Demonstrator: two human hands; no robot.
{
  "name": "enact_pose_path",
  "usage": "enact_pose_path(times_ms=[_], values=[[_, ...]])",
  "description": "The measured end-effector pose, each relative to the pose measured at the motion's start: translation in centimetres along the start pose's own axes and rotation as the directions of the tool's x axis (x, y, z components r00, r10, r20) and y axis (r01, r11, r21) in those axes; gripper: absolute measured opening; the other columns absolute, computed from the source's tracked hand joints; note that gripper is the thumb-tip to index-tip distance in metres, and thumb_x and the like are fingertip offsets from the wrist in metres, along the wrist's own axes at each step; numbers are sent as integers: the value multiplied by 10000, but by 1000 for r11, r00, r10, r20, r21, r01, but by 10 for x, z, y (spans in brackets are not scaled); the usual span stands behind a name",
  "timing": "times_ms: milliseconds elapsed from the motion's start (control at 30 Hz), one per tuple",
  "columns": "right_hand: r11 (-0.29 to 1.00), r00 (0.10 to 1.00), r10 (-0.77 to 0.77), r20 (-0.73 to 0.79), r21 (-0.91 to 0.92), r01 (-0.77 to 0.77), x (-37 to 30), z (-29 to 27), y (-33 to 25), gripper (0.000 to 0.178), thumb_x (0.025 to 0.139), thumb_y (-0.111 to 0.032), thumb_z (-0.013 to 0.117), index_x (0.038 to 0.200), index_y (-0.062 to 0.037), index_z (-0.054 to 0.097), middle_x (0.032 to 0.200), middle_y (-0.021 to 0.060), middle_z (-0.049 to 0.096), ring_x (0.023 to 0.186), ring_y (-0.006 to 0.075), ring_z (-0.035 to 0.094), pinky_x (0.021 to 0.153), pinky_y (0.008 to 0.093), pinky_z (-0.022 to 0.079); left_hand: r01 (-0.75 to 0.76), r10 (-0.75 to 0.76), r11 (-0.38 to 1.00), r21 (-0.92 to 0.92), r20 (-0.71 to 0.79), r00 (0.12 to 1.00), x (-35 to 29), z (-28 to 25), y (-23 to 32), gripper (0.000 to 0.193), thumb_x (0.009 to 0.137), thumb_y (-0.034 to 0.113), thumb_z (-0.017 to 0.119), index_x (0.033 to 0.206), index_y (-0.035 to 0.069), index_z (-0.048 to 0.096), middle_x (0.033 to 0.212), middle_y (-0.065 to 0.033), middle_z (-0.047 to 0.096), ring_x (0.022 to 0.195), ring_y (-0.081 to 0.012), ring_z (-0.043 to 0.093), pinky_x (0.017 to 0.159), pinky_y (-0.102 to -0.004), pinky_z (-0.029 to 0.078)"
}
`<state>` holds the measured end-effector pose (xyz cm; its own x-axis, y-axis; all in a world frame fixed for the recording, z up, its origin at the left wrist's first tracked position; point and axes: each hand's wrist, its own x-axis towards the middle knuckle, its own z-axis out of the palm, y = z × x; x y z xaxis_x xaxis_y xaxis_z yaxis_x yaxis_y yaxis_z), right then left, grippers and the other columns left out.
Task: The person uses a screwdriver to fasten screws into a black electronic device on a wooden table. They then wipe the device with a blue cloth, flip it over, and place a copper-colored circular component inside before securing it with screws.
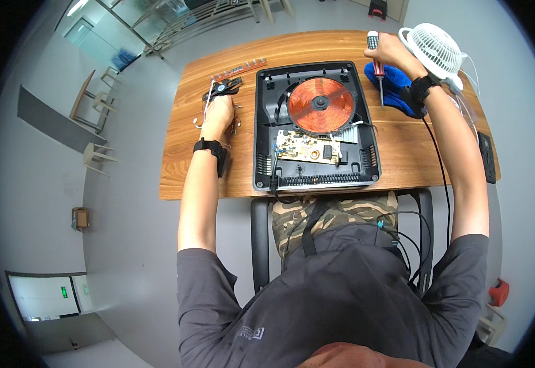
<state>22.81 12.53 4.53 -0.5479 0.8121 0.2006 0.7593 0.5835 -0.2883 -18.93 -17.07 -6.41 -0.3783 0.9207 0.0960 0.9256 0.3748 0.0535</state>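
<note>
My right hand (395,54), over the far right of the table, is wrapped round a screwdriver (378,69) with a red, white and black handle. Its shaft points down beside a crumpled blue cloth (396,83). On the left side, my left hand (221,111) is closed, its fingertips near a black plastic part (223,89); what they hold, if anything, is hidden. Between my arms lies an opened induction cooker (318,178) in a black housing. Its round copper coil (321,113) and pale circuit board (304,147) are exposed.
A white desk fan (434,52) stands at the far right corner. An orange strip (240,69) with upright metal pieces lies at the far left. Small white pieces and a white cable are around my left hand. A black cable (442,165) hangs from my right wrist.
</note>
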Motion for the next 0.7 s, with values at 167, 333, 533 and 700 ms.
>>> enact_pose_path(times_ms=[167, 333, 533, 700], values=[[991, 985, -123, -120, -61, 117, -2, -25, -17, 402, 852, -383, 697, 822, 17, 677, 703, 198, 696, 731, 345, 732, 693, 424, 590, -46, 40, 998, -45, -120, 992, -11, -25, 28, 137, 864, 94, 672, 958, -3, 696, 922, -230, 718, 945, -393, 694, 827, -452, 550], [932, 916, -326, -233, 84, 352, -21, -51, -79, 314, 884, -348, 665, 908, -37, 626, 710, 167, 704, 768, 319, 744, 706, 417, 588, -210, 144, 927, -311, -221, 965, -38, -74, 57, 127, 854, 97, 681, 929, 0, 648, 807, -161, 700, 765, -291, 699, 747, -377, 555], [702, 903, -404, -148, 582, 410, -74, -76, -177, 247, 908, -266, 647, 920, -26, 588, 694, 159, 696, 627, 291, 728, 630, 382, 582, -231, 201, 808, -542, -114, 973, -92, -113, 101, 121, 848, 89, 716, 929, 3, 691, 782, -74, 700, 729, -135, 660, 725, -297, 551], [775, 886, -413, -213, 428, 464, -57, -42, -219, 404, 885, -398, 696, 897, 5, 659, 709, 162, 710, 719, 327, 735, 704, 407, 585, -144, 250, 723, -676, 62, 966, -104, -116, 117, 118, 910, 106, 710, 945, -7, 717, 818, -48, 741, 762, -100, 716, 679, -257, 558]])
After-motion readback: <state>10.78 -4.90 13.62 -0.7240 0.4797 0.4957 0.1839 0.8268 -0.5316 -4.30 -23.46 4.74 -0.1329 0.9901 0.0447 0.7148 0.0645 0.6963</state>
